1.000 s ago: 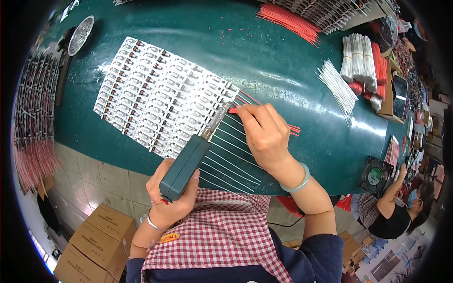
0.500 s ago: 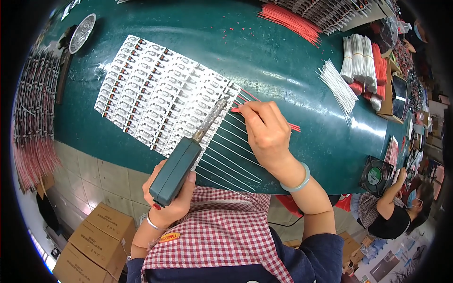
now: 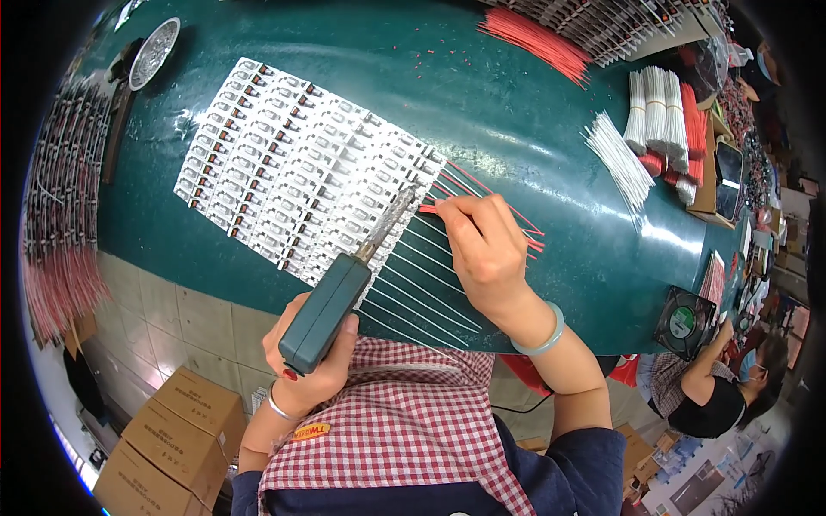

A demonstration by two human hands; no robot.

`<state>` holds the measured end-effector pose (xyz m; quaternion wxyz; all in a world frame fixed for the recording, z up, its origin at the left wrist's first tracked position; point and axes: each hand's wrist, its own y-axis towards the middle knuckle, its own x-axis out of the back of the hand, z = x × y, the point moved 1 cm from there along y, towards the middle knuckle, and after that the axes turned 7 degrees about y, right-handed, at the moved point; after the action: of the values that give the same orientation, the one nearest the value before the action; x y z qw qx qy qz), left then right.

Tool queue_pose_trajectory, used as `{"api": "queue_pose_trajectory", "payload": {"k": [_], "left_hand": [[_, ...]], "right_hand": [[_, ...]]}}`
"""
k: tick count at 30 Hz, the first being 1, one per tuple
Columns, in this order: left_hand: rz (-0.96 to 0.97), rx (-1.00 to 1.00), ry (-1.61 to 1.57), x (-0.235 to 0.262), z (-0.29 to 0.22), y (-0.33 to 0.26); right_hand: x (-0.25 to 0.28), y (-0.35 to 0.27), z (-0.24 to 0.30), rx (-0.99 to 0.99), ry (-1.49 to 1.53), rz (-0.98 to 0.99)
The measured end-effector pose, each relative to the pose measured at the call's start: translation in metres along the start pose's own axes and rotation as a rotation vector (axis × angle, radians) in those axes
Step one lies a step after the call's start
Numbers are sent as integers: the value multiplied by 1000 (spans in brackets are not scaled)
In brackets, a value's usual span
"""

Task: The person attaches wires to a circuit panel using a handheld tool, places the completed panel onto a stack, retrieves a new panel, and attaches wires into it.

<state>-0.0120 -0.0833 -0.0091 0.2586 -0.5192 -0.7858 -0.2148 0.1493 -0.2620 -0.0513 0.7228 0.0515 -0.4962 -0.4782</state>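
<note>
A white panel of small circuit boards lies slanted on the green table, with dark parts in rows across it. My left hand is closed round the dark green body of a soldering gun. The gun's metal tip reaches up over the panel's right edge. In the pinched fingers of my right hand are red wires, their ends close to that edge and the tip. Loose white wires fan out from the lower part of the edge. Several red wires run out above my right hand.
Red wires lie in a heap at the far side. White wires and tied bundles sit at the right, near a cardboard box. A metal dish stands far left. A fan and another person are at the right.
The panel has shifted slightly to the right. The soldering gun has moved a little with it, its tip lower along the edge. More red wires show beyond my right hand, which still pinches some.
</note>
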Motion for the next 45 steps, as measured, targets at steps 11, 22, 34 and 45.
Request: {"api": "queue_pose_trajectory", "payload": {"k": [11, 22, 34, 45], "left_hand": [[-7, -52, -29, -3, -3, 7], [-2, -71, 0, -4, -1, 7], [8, 41, -50, 1, 11, -11], [-3, 2, -16, 4, 14, -15]], "right_hand": [[-1, -1, 3, -20, -29, 31], [-2, -1, 4, -17, -50, 41], [-2, -1, 4, -25, -45, 30], [0, -6, 13, -26, 16, 0]]}}
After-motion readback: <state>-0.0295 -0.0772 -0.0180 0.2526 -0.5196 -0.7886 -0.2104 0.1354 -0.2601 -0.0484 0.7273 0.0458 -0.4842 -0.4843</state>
